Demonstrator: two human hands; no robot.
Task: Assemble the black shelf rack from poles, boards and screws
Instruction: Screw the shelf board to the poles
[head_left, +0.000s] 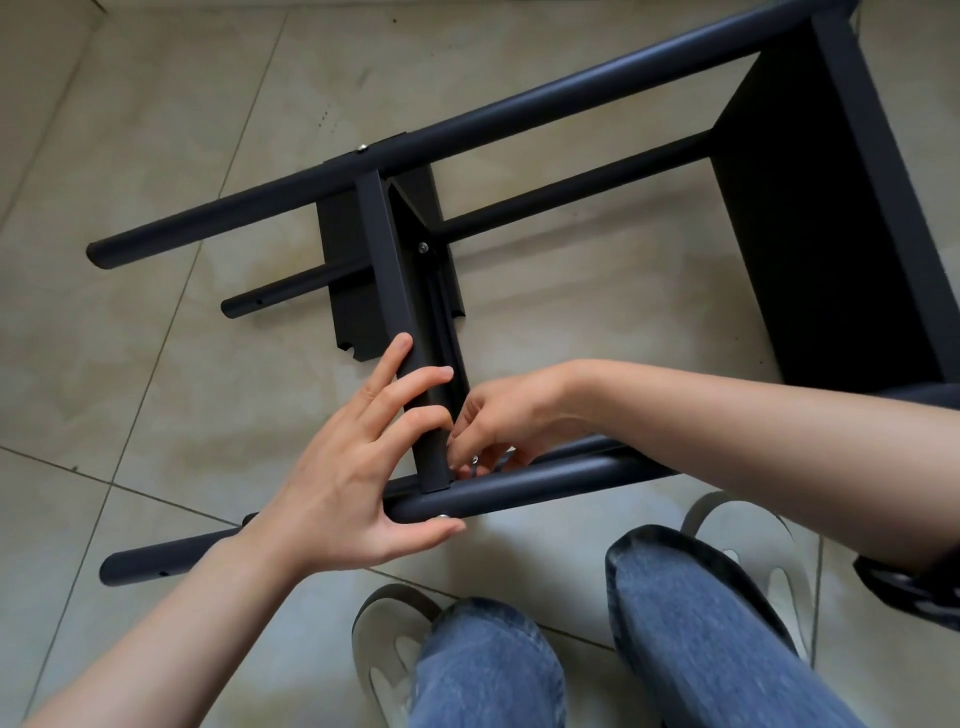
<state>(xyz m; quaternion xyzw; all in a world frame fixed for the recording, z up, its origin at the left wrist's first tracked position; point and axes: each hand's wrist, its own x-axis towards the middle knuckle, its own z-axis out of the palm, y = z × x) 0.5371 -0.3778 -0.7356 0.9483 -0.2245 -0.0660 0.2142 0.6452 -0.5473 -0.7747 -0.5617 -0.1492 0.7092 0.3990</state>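
black shelf rack (519, 104) lies on its side on the tiled floor (156, 130). left hand (358, 478) grips near pole (519, 493) and shelf board (387, 260) edge. right hand (509, 421) fingers pinch a screw (474, 460) at the joint.

The screw (474, 460) is being mostly hidden inside the right hand's (511, 415) grip. Beyond that grip, the far board (831, 208) is being cut off by the frame's right edge.
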